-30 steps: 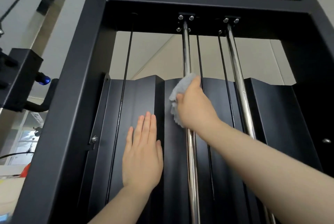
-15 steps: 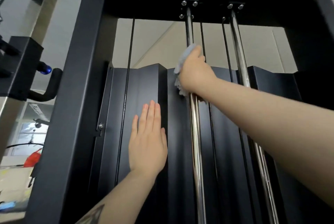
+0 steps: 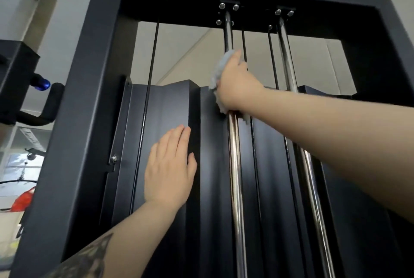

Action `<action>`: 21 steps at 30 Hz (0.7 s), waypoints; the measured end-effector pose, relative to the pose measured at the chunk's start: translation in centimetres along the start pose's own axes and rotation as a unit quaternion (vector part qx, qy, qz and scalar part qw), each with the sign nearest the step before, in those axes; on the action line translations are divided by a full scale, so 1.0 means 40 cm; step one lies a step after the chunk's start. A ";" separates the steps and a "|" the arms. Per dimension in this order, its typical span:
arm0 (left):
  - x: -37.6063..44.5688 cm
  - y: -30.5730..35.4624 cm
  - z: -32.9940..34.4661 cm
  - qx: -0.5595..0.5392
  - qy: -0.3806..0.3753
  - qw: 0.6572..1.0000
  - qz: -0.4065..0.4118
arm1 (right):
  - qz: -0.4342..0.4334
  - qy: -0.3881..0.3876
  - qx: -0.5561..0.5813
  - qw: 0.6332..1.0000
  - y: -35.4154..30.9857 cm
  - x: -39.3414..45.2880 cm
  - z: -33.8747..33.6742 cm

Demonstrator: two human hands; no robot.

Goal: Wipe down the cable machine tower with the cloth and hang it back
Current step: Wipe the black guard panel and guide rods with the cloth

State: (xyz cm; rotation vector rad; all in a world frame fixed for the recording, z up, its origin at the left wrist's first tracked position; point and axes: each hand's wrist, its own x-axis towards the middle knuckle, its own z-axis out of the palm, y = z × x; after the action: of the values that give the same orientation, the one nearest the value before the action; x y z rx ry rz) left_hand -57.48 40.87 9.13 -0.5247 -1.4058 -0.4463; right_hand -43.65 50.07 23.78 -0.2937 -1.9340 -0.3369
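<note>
The black cable machine tower (image 3: pixel 74 134) fills the view. Two chrome guide rods run up to its top beam, a left rod (image 3: pixel 234 170) and a right rod (image 3: pixel 289 62). My right hand (image 3: pixel 235 82) grips a pale grey cloth (image 3: pixel 218 71) wrapped round the left rod, high up and a little below its bolted top mount. My left hand (image 3: pixel 169 168) lies flat with straight fingers on the black shroud panel (image 3: pixel 156 109), lower and to the left.
Thin black cables (image 3: pixel 151 71) hang inside the frame beside the rods. A black bracket with a blue knob (image 3: pixel 43 84) and a curved handle (image 3: pixel 48 109) stick out at the left. A red object (image 3: pixel 22 200) lies on the floor behind.
My right hand has slid the cloth up the left rod, from beside the shroud's top edge to above it. My left hand has stayed flat on the panel.
</note>
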 end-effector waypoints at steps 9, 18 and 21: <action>-0.009 0.000 0.010 0.066 -0.038 0.997 -0.022 | 0.029 0.087 -0.064 0.994 -0.032 -0.063 0.083; -0.016 0.005 0.015 0.060 -0.037 0.997 -0.033 | 0.051 -0.002 -0.134 0.990 -0.040 0.189 -0.043; -0.016 0.001 0.012 0.064 -0.039 0.997 -0.029 | 0.030 0.028 -0.172 0.984 -0.047 0.089 -0.009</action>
State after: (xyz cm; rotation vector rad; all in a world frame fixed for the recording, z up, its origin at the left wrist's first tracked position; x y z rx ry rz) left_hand -57.91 41.19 8.52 -0.4015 -1.5170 -0.3838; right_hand -45.34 48.36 27.01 -0.5623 -1.8030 -0.6340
